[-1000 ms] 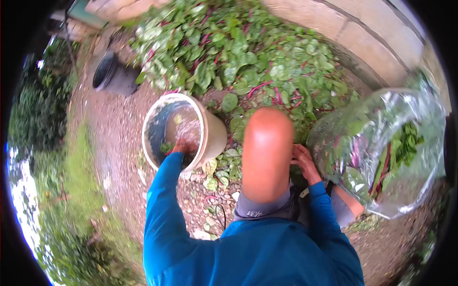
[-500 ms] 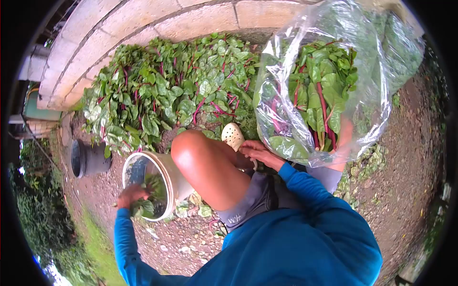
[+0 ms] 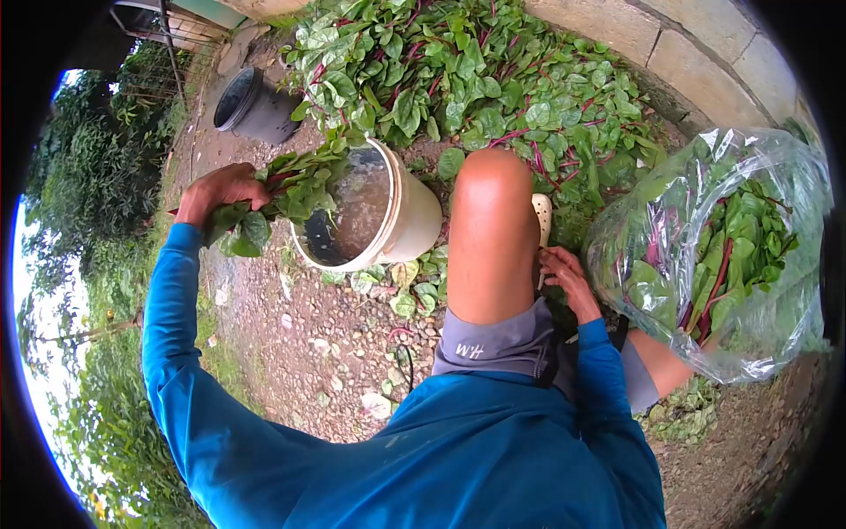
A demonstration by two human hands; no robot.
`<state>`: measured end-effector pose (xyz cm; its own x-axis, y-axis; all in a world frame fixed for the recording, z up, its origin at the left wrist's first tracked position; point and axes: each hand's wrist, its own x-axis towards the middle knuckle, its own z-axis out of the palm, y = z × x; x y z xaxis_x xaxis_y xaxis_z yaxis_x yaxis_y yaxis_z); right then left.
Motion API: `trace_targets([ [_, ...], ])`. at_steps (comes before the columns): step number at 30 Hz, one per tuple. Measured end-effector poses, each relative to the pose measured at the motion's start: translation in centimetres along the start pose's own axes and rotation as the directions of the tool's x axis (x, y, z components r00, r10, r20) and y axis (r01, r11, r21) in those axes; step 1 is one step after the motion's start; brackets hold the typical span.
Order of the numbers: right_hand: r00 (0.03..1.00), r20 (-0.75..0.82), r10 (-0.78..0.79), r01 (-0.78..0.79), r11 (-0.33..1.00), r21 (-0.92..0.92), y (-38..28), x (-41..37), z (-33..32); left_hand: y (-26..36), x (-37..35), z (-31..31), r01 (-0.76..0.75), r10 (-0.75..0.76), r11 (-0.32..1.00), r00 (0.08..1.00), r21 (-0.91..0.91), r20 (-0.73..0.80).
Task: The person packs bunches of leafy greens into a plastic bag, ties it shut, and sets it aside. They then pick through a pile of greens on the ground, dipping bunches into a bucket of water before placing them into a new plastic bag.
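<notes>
My left hand (image 3: 227, 188) is closed around the stems of a bunch of Malabar spinach (image 3: 295, 185), with red stems and green leaves. The leaves reach to the rim of a whitish bucket (image 3: 416, 207), which lies tipped on its side with its wet inside facing left. By my raised knee, my right hand (image 3: 568, 280) rests low beside a cream clog (image 3: 543, 219), fingers loosely bent and apart. No held item shows in it. Just right of that hand, a clear plastic bag (image 3: 749, 361) contains more leafy bunches with thick red stems.
A large heap of Malabar spinach (image 3: 476, 79) lies along the block wall (image 3: 705, 75). At the upper left a dark bucket (image 3: 273, 110) lies on its side. Loose leaves (image 3: 414, 286) are scattered over the gravel ground (image 3: 308, 353). Bushes (image 3: 106, 167) grow at far left.
My left hand has lifted the spinach bunch from the bucket's mouth, up and out to its left side. The head view has turned leftward. My right hand stays by the clog.
</notes>
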<state>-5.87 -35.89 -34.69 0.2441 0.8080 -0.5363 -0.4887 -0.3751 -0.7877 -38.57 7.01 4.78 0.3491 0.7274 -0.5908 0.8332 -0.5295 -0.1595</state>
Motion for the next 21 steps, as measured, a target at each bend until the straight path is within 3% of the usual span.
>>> trace_targets([
  [3,0.999,-0.048,0.007,-0.008,1.000,-0.030,-0.8,-0.3,0.3,0.1,-0.1,-0.4,-0.107,0.108,0.994,0.993,-0.017,0.039],
  [6,0.998,-0.057,-0.001,0.000,0.999,-0.034,-0.8,-0.5,0.4,1.3,-0.1,-0.1,-0.075,0.075,0.997,0.997,0.000,0.025],
  [8,0.999,-0.040,0.003,-0.005,0.999,-0.051,-0.9,-0.4,0.3,3.9,-0.7,-0.3,0.141,-0.138,0.990,0.980,-0.012,0.145],
  [9,0.999,-0.044,-0.005,0.002,0.997,-0.078,-1.0,-0.6,0.3,3.9,-0.3,-0.2,0.085,-0.091,0.994,0.989,0.063,0.117],
  [13,1.000,-0.025,-0.007,0.006,1.000,-0.005,-0.8,-0.6,0.2,2.8,0.8,0.9,0.088,-0.095,0.995,0.985,0.053,0.146],
  [15,1.000,-0.013,-0.010,0.010,1.000,-0.002,-0.4,-0.4,-0.2,1.5,1.0,1.5,-0.126,0.129,0.991,0.989,0.051,-0.067],
  [19,0.995,-0.035,-0.089,0.091,0.994,0.060,1.4,-0.1,-0.7,3.4,0.7,0.0,-0.263,0.255,0.939,0.965,0.220,0.065],
  [21,0.997,-0.050,-0.064,0.065,0.998,0.011,1.4,0.0,-0.8,6.3,0.6,-1.1,0.141,-0.179,0.970,0.965,0.198,0.190],
])
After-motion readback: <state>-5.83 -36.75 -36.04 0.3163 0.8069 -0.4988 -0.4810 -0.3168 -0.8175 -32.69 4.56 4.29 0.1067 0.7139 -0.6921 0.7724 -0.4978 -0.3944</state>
